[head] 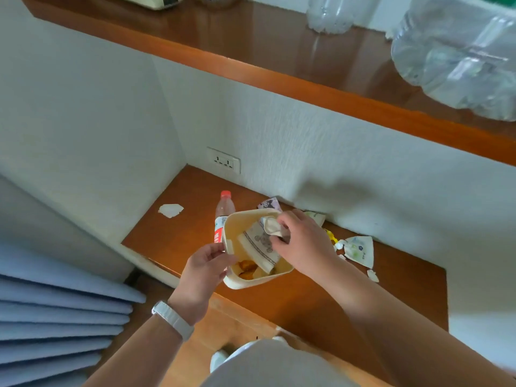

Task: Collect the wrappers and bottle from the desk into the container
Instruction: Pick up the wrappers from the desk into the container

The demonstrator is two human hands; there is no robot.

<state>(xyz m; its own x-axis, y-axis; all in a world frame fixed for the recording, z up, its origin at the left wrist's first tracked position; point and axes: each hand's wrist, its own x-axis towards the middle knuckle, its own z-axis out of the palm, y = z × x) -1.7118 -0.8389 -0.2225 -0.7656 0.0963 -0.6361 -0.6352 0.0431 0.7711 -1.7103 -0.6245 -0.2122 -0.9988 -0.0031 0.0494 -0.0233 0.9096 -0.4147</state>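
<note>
Wrappers [360, 251], at least five loose (one bottle [224, 210], one container [231, 280])

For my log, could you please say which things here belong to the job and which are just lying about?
Job: cream container, red-capped bottle, crumpled wrapper in right hand, white wrapper, purple wrapper, green-printed wrapper.
Lying about: wall socket, clear shelf bottles, blue fabric.

Soft daylight, slight blur, warped edges

Bottle [224, 210] lower half hidden behind container [251, 284]; label [219, 233] unreadable.
</note>
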